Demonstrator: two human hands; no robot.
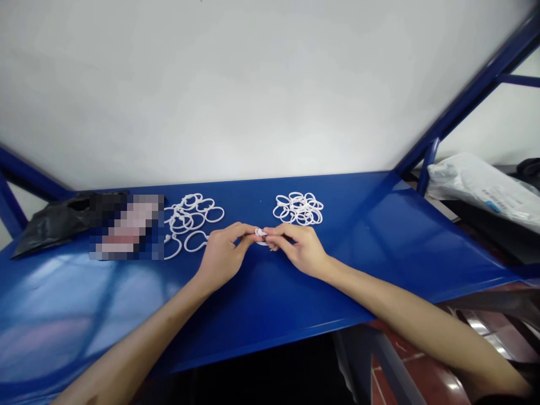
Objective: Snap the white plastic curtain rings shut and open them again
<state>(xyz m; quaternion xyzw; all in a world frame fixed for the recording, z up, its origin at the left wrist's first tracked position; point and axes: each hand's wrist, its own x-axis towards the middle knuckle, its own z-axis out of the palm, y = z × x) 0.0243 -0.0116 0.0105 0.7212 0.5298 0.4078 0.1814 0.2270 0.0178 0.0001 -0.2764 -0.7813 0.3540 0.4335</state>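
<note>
Wall (270,90): pale grey, plain-faced, filling the rear of the room. Worktop (371,247): blue, glossy, its far edge near the wall, with window-like reflections at left. Frame (459,101): blue metal bars, sloping at both sides. Floor (441,379): reddish tiles, shiny, partly seen below the worktop at lower right. Package (468,183): white plastic, wrinkled, beyond the worktop's right end; carries dark printing and a small blue mark, too small to read. Bag (50,225): black plastic, lying flat at the worktop's left end. Pinkish item (130,225): beside the bag, obscured by pixel blocks, any lettering unreadable. Left ring group (182,226): white, loosely spread and overlapping, between the pinkish item and the left hand. Right ring group (300,208): white, a compact overlapping heap beyond the right hand. Left hand (223,250): thumb and forefinger pinching one side of the held piece. Right hand (306,247): fingers pinching the opposite side, the fingertips of both hands nearly meeting. Held ring (260,232): white, one, between the two hands above the worktop's middle, largely hidden by the fingers.
</note>
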